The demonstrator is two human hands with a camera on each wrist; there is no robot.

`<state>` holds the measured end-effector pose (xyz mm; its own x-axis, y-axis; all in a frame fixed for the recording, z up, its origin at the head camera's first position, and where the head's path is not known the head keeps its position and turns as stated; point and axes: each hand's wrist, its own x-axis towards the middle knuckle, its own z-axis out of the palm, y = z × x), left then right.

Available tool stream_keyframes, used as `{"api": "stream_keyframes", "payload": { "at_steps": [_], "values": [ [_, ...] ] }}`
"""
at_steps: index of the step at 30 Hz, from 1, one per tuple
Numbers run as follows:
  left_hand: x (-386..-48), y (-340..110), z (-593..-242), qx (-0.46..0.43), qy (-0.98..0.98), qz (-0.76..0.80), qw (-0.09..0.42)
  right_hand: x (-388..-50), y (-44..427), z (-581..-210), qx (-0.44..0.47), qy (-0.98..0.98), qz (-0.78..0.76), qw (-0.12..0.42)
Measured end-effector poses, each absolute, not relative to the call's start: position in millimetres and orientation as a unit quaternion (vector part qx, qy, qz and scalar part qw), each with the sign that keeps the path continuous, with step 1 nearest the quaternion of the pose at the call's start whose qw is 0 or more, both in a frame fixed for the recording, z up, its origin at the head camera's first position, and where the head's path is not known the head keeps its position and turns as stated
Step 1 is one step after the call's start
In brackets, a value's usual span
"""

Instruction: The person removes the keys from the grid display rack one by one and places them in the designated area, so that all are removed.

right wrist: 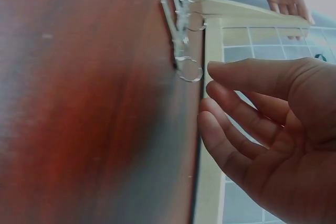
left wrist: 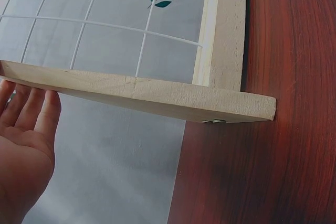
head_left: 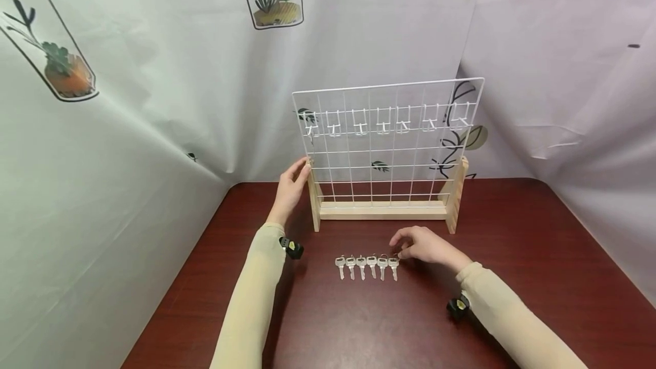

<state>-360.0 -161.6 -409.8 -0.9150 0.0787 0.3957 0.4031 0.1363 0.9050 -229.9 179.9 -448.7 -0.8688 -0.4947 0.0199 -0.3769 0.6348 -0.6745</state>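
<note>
A white wire grid rack [head_left: 370, 150] stands upright in a wooden base [head_left: 383, 211]. My left hand [head_left: 289, 189] holds the top of its left wooden upright [head_left: 314, 201]; in the left wrist view its fingers [left wrist: 44, 114] lie against the board's outer face, the thumb hidden. Several silver keys with rings [head_left: 361, 266] lie in a row in front of the rack. Beside the rightmost key [head_left: 393, 267] is my right hand [head_left: 425, 245], fingers loosely bent. In the right wrist view, a small gap separates its thumb from the nearest key ring [right wrist: 189, 70].
White hooks [head_left: 383, 128] line the upper part of the grid; a small key-like item [head_left: 311, 134] hangs at the leftmost one. The dark red table [head_left: 353, 323] meets a pale printed curtain [head_left: 154, 130] behind and at the sides. The right wooden upright [head_left: 456, 198] is near my right hand.
</note>
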Motion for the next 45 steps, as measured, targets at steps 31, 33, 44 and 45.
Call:
{"api": "stream_keyframes", "payload": {
  "at_steps": [31,33,44,45],
  "values": [
    [-358.1,-160.0,-410.0,-0.165,-0.734,-0.645,0.133,-283.7,121.7,-341.2,-0.188,0.851,-0.491,-0.022],
    [-357.2,-160.1,-410.0,-0.167,-0.731,-0.649,0.132,-286.8,116.1,-334.2,-0.184,0.849,-0.495,-0.032],
    [-358.6,-160.1,-409.5,-0.170,-0.723,-0.656,0.131,-298.6,93.0,-307.9,-0.175,0.818,-0.548,-0.022],
    [-358.9,-160.0,-409.2,-0.169,-0.723,-0.657,0.129,-299.5,91.1,-305.7,-0.175,0.811,-0.558,-0.021]
  ]
}}
